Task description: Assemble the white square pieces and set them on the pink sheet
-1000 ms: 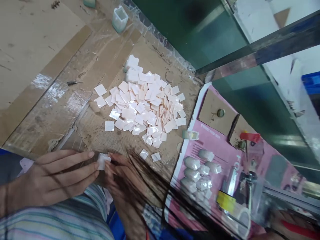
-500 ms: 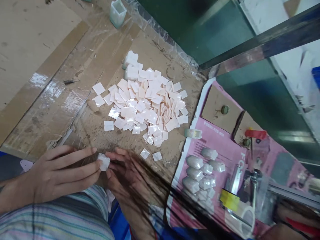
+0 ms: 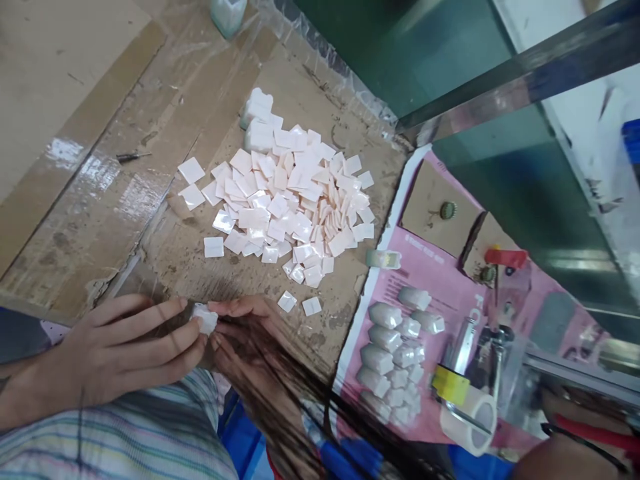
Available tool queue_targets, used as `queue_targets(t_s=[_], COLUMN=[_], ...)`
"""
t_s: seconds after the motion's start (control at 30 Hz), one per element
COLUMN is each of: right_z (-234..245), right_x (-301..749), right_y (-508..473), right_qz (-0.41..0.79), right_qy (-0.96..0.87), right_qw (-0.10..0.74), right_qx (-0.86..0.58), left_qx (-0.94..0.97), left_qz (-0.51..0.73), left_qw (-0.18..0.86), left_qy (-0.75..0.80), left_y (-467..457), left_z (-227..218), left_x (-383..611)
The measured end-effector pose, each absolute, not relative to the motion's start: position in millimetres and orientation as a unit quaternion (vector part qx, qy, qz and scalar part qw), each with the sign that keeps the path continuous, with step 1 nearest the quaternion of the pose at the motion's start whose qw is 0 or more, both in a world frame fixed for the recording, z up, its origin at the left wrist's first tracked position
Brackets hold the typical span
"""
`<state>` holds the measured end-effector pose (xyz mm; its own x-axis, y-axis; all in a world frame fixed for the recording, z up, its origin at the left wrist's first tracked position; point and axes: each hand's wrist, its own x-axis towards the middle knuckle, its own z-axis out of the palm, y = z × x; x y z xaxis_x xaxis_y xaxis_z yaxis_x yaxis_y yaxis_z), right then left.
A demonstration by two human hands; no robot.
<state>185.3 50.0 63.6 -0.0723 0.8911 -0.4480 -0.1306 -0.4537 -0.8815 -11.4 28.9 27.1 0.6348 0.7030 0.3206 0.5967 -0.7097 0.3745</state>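
Observation:
Both hands meet at the near edge of a cardboard-covered bench point(image 3: 90, 200). My left hand point(image 3: 125, 350) and my right hand point(image 3: 245, 333) pinch a small white wrapped stack of squares point(image 3: 204, 318) between their fingertips. Strands of dark hair hang over my right hand and partly hide it. A heap of loose pale pink-white square pieces point(image 3: 290, 200) lies on the cardboard just beyond the hands. Two single squares point(image 3: 300, 303) lie apart near my right hand.
A pink sheet point(image 3: 440, 280) on the right carries several wrapped white bundles point(image 3: 395, 340), a tape dispenser with a tape roll point(image 3: 467, 407) and cardboard scraps. A small screwdriver point(image 3: 131, 157) lies at left. A translucent container point(image 3: 227, 13) stands at the top. A metal frame bar point(image 3: 510, 73) crosses the upper right.
The hands have stayed together on the small white stack, turning it slightly. The view has shifted a little, so the heap sits higher in the picture.

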Motion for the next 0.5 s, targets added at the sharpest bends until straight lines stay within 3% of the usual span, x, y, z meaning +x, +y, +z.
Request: queue_targets(t_s=[0.23, 0.5], right_z=[53.2, 54.9], right_x=[187.6, 187.3], right_y=[44.2, 55.5], right_qz=[0.634, 0.668], right_qy=[-0.364, -0.298], right_qw=[0.408, 0.365], right_qx=[-0.547, -0.576], left_qx=[0.884, 0.889], left_qz=[0.250, 0.247], left_qw=[0.105, 0.081], left_qy=[0.382, 0.377], left_y=[28.4, 27.5], left_z=[23.8, 20.4], left_x=[-4.0, -6.5])
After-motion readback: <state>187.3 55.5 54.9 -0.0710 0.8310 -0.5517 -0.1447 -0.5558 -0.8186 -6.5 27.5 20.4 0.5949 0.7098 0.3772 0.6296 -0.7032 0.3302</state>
